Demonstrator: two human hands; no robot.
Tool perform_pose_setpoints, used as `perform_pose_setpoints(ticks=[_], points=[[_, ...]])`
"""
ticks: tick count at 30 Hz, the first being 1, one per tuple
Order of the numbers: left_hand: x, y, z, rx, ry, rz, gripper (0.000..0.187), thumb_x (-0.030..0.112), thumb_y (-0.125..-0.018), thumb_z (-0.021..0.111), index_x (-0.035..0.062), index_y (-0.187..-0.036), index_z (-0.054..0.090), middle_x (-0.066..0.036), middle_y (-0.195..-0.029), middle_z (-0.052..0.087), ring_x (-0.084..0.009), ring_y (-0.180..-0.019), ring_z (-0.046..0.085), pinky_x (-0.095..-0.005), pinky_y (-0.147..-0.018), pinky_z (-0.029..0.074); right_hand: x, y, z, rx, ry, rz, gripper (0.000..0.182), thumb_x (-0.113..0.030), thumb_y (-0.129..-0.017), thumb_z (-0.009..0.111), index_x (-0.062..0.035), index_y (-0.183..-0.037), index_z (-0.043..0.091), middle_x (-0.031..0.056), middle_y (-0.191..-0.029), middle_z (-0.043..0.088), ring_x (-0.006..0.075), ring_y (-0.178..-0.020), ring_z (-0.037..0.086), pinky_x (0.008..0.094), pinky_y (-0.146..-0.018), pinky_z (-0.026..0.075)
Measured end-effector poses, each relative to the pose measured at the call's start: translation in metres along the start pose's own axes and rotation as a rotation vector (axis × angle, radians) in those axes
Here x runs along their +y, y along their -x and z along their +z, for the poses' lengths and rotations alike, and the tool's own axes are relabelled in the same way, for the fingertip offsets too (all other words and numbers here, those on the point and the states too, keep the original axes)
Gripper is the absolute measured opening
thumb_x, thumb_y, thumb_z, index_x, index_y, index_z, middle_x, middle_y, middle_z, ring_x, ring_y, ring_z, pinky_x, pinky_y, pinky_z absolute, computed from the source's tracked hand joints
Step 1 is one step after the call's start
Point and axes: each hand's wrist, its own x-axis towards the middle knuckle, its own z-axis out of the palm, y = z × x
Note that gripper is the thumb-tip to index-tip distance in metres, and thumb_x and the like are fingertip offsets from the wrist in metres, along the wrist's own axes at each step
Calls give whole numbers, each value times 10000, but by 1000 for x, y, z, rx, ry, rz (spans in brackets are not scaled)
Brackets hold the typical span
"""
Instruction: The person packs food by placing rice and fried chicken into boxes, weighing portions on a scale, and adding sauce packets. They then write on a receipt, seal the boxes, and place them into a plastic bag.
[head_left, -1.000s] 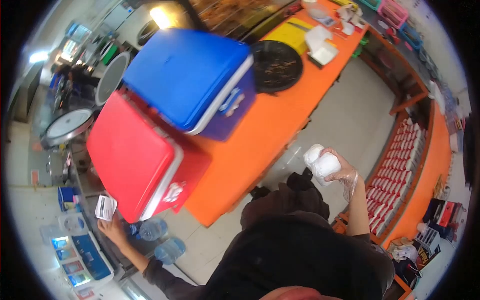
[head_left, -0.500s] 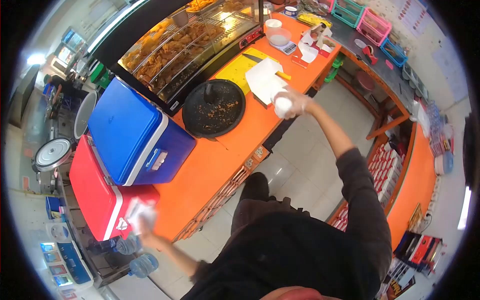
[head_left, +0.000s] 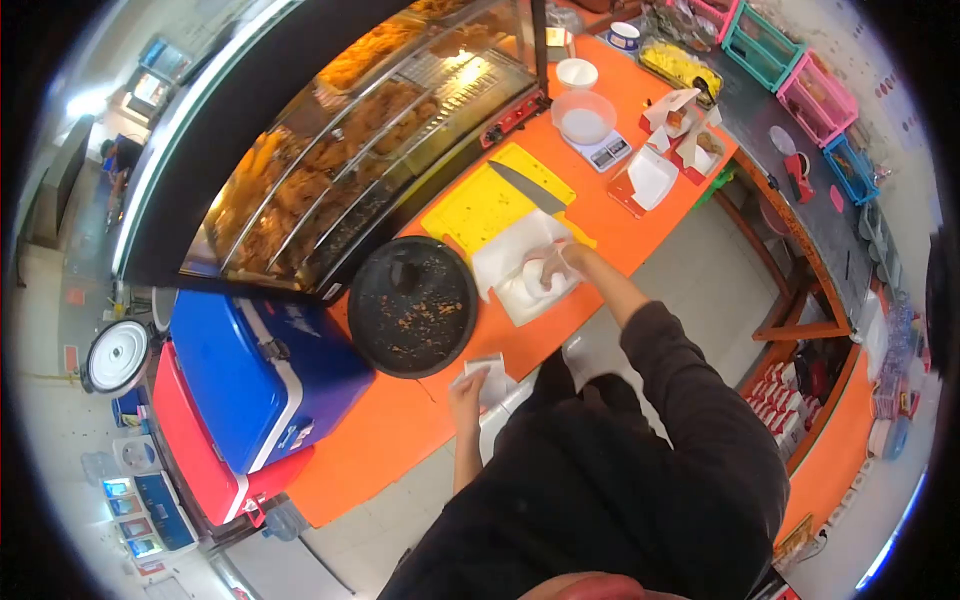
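My right hand (head_left: 569,258), in a clear glove, closes around a white rounded bundle (head_left: 536,280), whose contents are hidden. It presses down on a white paper sheet (head_left: 498,262) spread over the counter's front edge. Held at the counter's edge by my left hand (head_left: 466,396) are white folded papers (head_left: 487,372). A round black lidded tray (head_left: 410,330) with crumbs on it lies between the papers and the cooler. Behind the paper sheet, a knife (head_left: 527,187) rests on a yellow cutting board (head_left: 490,205).
A lit glass case (head_left: 360,150) of fried food lines the back of the orange counter (head_left: 385,440). Blue cooler (head_left: 240,380) and red cooler (head_left: 190,430) stand at left. Beyond the board are a scale (head_left: 606,152), a clear bowl (head_left: 584,118) and open food boxes (head_left: 655,180).
My right hand has brought the white bundle from beyond the counter edge down onto the paper sheet. My left hand has moved from the red cooler toward the counter's front edge, still holding papers.
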Motion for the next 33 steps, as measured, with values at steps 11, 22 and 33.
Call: perform_pose_setpoints(ticks=[11, 22, 33], points=[[-3, -125, 125, 230, -802, 147, 225, 196, -806, 639, -17, -847, 700, -195, -860, 685, -335, -849, 657, -376, -794, 492, 167, 39, -252, 361, -146, -199, 662, -164, -567, 739, -119, -1201, 555, 116, -1096, 608, 252, -1022, 582, 350, -892, 490], [184, -108, 150, -610, -832, -232, 314, 409, -831, 619, 123, -842, 748, -90, -651, 686, -157, -683, 653, -307, -657, 506, 288, -193, -264, 40, 494, -270, 588, -216, -612, 728, -91, -1166, 575, 139, -1020, 611, 289, -995, 588, 370, -883, 487], [354, -329, 109, 257, -1170, -81, 315, 351, -780, 635, 56, -815, 738, -153, -858, 703, -311, -851, 678, -353, -721, 529, 307, 27, -290, 657, 314, -662, 242, -161, -772, 627, -77, -997, 654, 149, -905, 638, 339, -869, 608, 424, -784, 485]])
